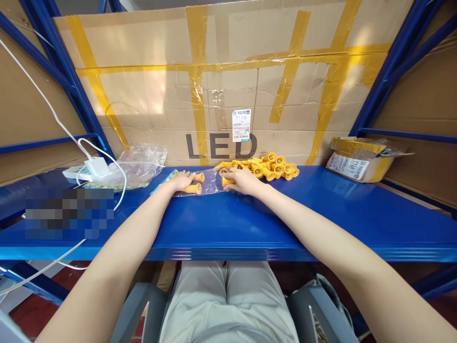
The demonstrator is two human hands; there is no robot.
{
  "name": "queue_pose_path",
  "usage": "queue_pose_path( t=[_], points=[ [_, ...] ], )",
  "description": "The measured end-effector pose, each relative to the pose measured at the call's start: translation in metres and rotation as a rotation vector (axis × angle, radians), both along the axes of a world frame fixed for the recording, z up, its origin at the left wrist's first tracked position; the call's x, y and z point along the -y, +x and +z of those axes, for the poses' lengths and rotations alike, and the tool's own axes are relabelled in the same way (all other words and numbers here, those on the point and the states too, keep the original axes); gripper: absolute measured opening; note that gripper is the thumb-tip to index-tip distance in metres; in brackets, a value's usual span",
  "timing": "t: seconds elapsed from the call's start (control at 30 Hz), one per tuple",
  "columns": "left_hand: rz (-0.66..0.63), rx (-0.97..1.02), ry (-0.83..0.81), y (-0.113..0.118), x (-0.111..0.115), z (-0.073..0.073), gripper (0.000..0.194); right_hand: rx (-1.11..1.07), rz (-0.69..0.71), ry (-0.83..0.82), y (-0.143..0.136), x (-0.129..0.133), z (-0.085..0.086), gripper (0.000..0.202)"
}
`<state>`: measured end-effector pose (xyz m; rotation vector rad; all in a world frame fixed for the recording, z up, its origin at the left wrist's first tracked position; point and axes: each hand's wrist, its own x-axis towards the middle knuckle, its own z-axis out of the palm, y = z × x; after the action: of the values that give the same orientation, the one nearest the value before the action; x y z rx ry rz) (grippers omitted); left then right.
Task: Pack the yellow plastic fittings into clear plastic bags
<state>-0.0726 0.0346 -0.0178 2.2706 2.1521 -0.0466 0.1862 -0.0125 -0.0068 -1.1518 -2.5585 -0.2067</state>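
A clear plastic bag (211, 183) with a colourful header lies flat on the blue shelf. My left hand (181, 181) rests on its header end, beside two yellow horn-shaped pieces (193, 188) that show through or on the plastic. At the bag's right end my right hand (243, 181) has its fingers closed round another yellow piece (227, 181). Just behind and to the right of that hand is a pile of similar yellow pieces (278, 166). Whether my left fingers pinch the bag's edge is hard to make out.
More clear bags (141, 162) lie at the left, near a white power adapter (97, 167) with loose cables. An open small cardboard box (357, 159) stands at the right. A large taped cardboard sheet (221, 95) walls the back, between blue posts.
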Motion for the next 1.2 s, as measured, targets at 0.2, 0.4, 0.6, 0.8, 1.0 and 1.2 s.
queue_pose_path(
  t=[0.2,0.4,0.6,0.8,1.0,1.2],
  points=[
    [0.023,0.022,-0.007,0.006,0.007,0.003,0.067,-0.069,0.038,-0.148,0.008,-0.007,0.003,0.056],
    [0.018,0.141,0.090,0.010,0.013,0.005,0.059,0.070,-0.167,-0.219,0.027,-0.014,0.011,0.008],
    [-0.032,0.245,0.095,0.012,0.020,0.010,0.043,0.087,-0.152,-0.276,0.023,-0.004,0.020,0.012],
    [-0.133,0.310,0.083,0.013,0.020,0.009,0.034,0.085,-0.159,-0.152,0.005,0.009,0.023,0.014],
    [-0.198,0.301,0.107,0.014,0.013,0.004,0.035,0.130,-0.270,-0.102,-0.006,0.019,0.020,0.019],
    [-0.186,0.311,0.142,0.016,0.009,0.002,0.039,0.135,-0.320,-0.066,-0.012,0.025,0.019,0.022]
  ],
)
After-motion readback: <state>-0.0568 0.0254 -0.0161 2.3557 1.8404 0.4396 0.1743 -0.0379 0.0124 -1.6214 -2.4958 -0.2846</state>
